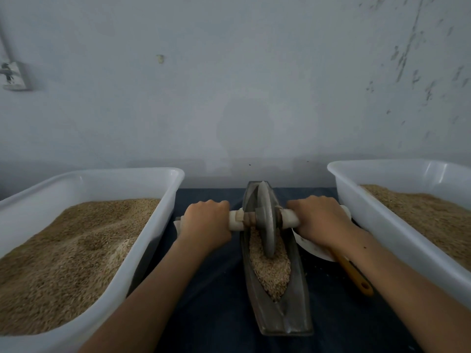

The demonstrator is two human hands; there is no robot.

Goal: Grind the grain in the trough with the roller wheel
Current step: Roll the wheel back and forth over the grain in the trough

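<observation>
Grain (pixel 270 268) fills the near half of the trough (pixel 293 296), between the 2 grips. Left hand (pixel 207 225) wraps the left axle handle; roller wheel (pixel 266 220) stands upright in the groove mid-trough; right hand (pixel 319 220) wraps the right handle. Risk: uneven push from either grip could tilt the wheel and spill grain onto the tabletop (pixel 216 301). Left bin (pixel 153 189) sits outside the left grip. Right bin (pixel 362 200) and a yellow-handled tool (pixel 354 275) crowd the right grip.
</observation>
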